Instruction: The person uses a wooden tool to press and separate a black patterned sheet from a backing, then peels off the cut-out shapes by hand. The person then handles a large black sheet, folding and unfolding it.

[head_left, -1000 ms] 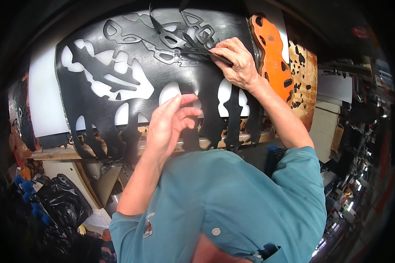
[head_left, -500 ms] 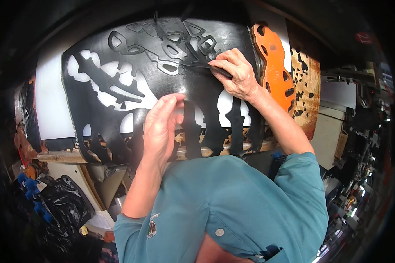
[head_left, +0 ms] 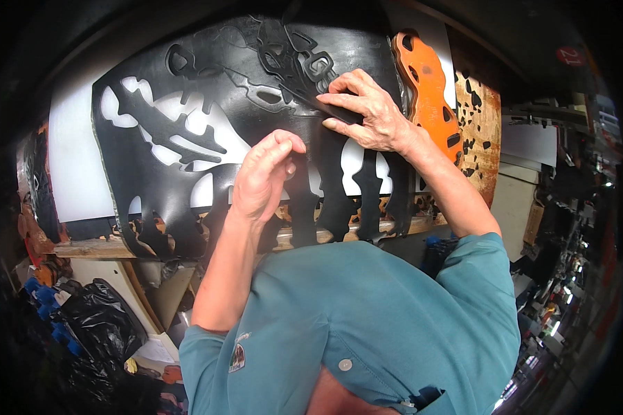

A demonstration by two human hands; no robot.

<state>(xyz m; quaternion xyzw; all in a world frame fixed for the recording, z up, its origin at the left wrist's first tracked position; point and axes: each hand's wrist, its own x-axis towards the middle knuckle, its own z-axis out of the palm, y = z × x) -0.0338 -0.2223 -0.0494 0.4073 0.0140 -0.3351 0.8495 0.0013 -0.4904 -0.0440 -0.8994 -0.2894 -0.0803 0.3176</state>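
Observation:
A large black sheet (head_left: pixel 249 135), looking like leather or rubber, is full of cut-out holes. My right hand (head_left: pixel 372 114) rests over its upper right part with thumb and fingers spread. A dark strip shows between them, beside a pile of black cut pieces (head_left: pixel 277 59) with oval openings. Whether the fingers still touch the strip is hard to see. My left hand (head_left: pixel 263 176) hovers above the sheet's lower middle, its fingers loosely bent and a gap left between thumb and forefinger. Nothing shows in it.
An orange wavy-edged plate (head_left: pixel 429 83) with dark slots lies right of the sheet, next to a worn board (head_left: pixel 479 131) with black scraps. White backing (head_left: pixel 73 159) shows at the left. Below the wooden edge (head_left: pixel 93 247) is a black plastic bag (head_left: pixel 107 315).
My right hand has spread its fingers, and the raised dark piece by them now lies lower. The cut pieces have shifted. My left hand has curled a little and moved slightly right.

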